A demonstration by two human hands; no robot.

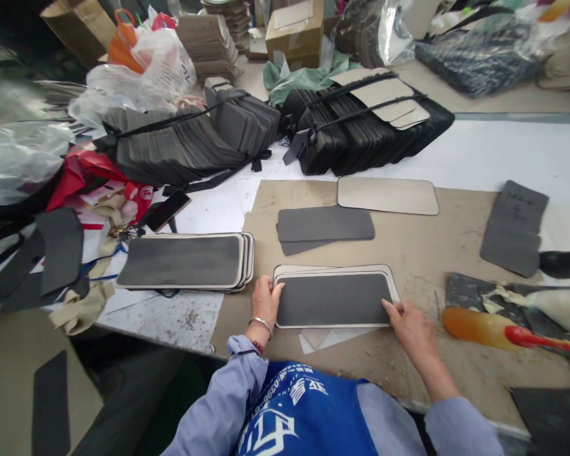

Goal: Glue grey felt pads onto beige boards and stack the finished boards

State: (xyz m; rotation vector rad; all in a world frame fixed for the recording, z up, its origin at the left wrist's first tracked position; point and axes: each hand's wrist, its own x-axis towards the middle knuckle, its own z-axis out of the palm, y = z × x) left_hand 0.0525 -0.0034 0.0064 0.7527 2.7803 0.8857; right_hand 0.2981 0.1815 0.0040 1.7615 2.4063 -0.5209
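A dark grey foam sheet (333, 299) lies on a beige rounded board (393, 286) on the brown cardboard mat (422, 253) in front of me. My left hand (266, 303) rests at the sheet's left end, fingers curled against its edge. At the sheet's lower right corner my right hand (411, 320) presses its fingertips on the edge. Neither hand lifts anything. A stack of finished boards with grey tops (185, 261) sits to the left.
Loose grey sheets (325, 225) and a bare beige board (387, 194) lie further back, more grey pieces (513, 228) at right. Strapped bundles of dark pieces (365, 130) fill the rear. An orange-handled brush (484, 328) lies at right, a phone (166, 211) at left.
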